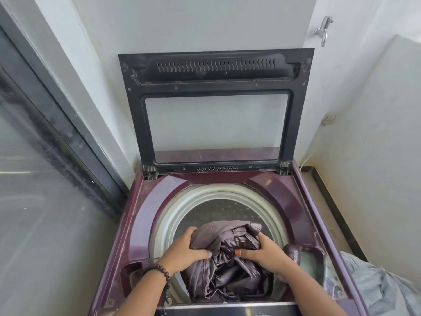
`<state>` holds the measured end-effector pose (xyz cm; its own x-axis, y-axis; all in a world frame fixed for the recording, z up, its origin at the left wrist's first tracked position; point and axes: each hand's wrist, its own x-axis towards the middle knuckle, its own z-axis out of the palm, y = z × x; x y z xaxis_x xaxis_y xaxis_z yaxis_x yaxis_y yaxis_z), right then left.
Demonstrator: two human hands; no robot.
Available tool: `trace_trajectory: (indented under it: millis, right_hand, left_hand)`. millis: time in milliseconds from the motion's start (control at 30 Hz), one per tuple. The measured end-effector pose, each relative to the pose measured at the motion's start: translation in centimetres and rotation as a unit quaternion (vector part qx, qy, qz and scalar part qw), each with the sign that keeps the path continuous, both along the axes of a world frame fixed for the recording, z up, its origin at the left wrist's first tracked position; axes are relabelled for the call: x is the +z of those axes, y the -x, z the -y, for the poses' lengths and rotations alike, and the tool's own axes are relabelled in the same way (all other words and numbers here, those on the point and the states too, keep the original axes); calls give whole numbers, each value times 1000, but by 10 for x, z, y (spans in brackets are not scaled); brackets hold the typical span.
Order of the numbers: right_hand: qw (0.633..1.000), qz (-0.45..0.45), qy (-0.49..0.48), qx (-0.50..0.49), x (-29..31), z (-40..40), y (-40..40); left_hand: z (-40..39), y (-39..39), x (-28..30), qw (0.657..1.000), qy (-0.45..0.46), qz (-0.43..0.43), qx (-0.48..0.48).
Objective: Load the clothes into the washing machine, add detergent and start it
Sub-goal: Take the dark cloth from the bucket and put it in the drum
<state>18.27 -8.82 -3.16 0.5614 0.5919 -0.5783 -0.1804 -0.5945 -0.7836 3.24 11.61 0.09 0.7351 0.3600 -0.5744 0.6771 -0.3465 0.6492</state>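
My left hand (185,249) and my right hand (262,252) both grip a bundle of shiny mauve-grey clothes (225,263) over the mouth of the top-loading washing machine (141,215). The fingers of my left hand curl round the bundle's left edge, thumb underneath; the fingers of my right hand are bunched into the folds on its right side, and one nail there shows orange polish. The clothes hang from my grip down into the near part of the steel drum (218,208), with the lower folds already below the pale rim ring (182,201). The lid (216,110) stands raised against the white wall, its glass window facing me. A string of dark beads (159,270) circles my left wrist. To my right, a pale patterned cloth (382,288) lies just beside the machine's edge. A metal tap (323,30) juts from the wall at upper right, and a glass sliding door (41,156) runs along my left.
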Motion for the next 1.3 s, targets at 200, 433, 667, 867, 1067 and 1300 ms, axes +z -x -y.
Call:
trace_trajectory:
  millis: [200, 433, 667, 867, 1067, 1300]
  right_hand:
    - [992, -10, 103, 78, -15, -19, -19]
    - [988, -109, 109, -18, -36, -41, -45]
    - [979, -109, 111, -129, -63, -73, -65]
    - [961, -164, 35, -219, -86, -87, -78]
    - [965, -172, 22, -197, -92, -96, -71]
    - [973, -153, 40, -170, -94, -98, -59]
  left_hand:
    - [-17, -22, -30, 994, 21, -105, -33]
    - [-32, -40, -73, 989, 49, -135, 38]
    - [-70, -48, -155, 941, 184, -125, 255]
    - [-57, -69, -136, 865, 286, -85, 402]
    - [-56, -68, -153, 887, 232, -71, 393]
    - [-50, -62, -155, 928, 147, -67, 337]
